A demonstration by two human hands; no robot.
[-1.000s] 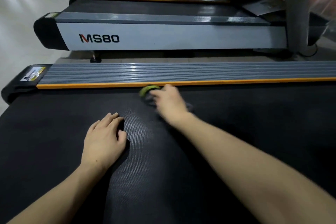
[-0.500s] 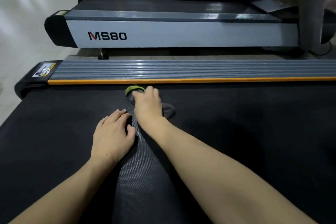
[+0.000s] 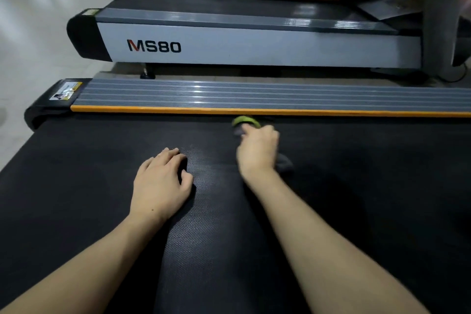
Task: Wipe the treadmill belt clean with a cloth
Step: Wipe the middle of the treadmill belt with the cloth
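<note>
The black treadmill belt (image 3: 76,186) fills the lower part of the view and serves as the reference for everything else. At its far left corner sits a black end cap (image 3: 48,104) with a small sticker on top. Along the belt's far edge runs an orange strip (image 3: 153,109), and just beyond that a grey ribbed side rail (image 3: 178,94).

On the belt, left of its middle, the left hand (image 3: 159,183) rests palm down, fingers loosely bent and holding nothing, fingertips touching the textured surface.

Right of it, close to the belt's far edge, the right hand (image 3: 257,150) presses down on a dark cloth (image 3: 283,163) with a green edge. The cloth lies on the belt just short of the orange strip; its green part shows past the fingertips and a dark fold shows beside the wrist. The hand is blurred, so how tightly the fingers curl over the cloth cannot be told.

Beyond the side rail stands a second treadmill (image 3: 254,46) marked MS80.
</note>
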